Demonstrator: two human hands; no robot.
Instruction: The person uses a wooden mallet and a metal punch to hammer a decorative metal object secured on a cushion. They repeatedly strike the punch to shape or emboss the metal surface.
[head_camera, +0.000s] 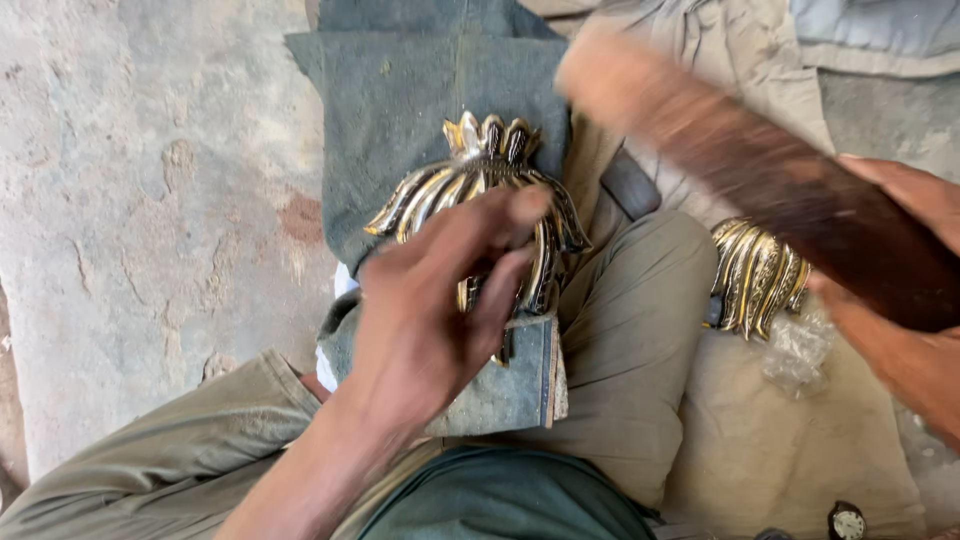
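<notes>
Ornament (480, 180) on cloth (420, 110), L of 2nd ornament (755, 275)

Crumpled clear plastic wrapper (797, 350) beside knee.

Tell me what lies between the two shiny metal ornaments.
In the head view, the person's bent knee in olive trousers separates the held ornament from the second ornament.

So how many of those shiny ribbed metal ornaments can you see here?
2. One metal ornament lies on the grey cloth under the left hand; the second ornament sits by the right hand, partly hidden. Others may be out of view.
</notes>
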